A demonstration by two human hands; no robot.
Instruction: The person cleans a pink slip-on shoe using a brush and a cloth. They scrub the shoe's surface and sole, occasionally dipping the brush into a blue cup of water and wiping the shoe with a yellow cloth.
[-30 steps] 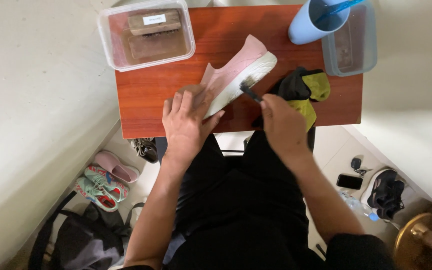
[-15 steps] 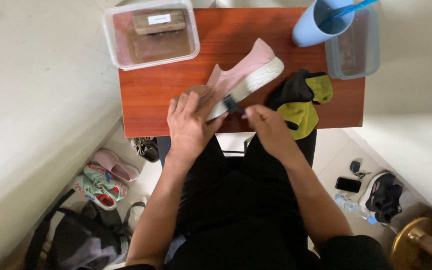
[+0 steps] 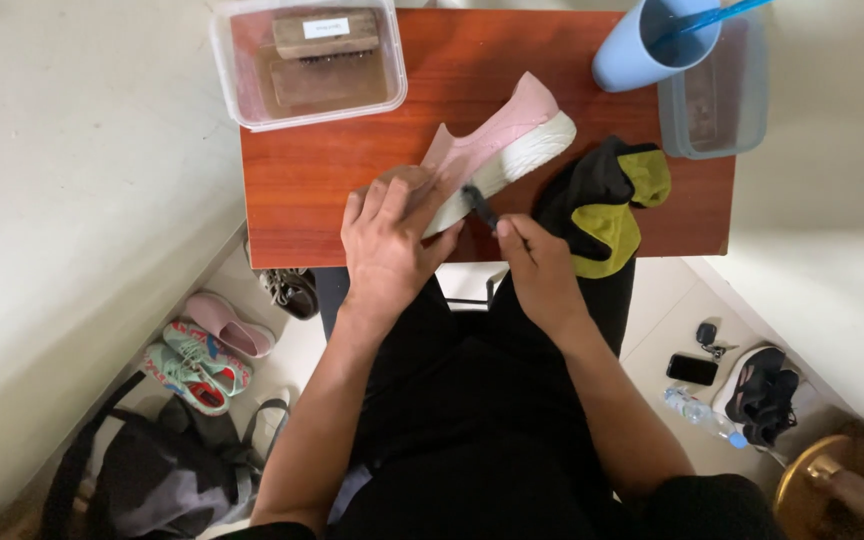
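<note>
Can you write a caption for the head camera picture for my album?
Left hand steadies a pink shoe on a red-brown table while the right hand holds a small dark brush to its white sole.

1. A small red-brown wooden table carries the things.
2. At its far left corner sits a clear plastic tub with wooden brushes inside.
3. At the far right corner stands a light blue cup, touching a second clear tub along the right edge.
4. A pink shoe with a white sole lies tilted on its side across the middle, its heel end towards the near edge.
5. A black and yellow-green cloth lies just right of the shoe and hangs over the near edge.
</note>
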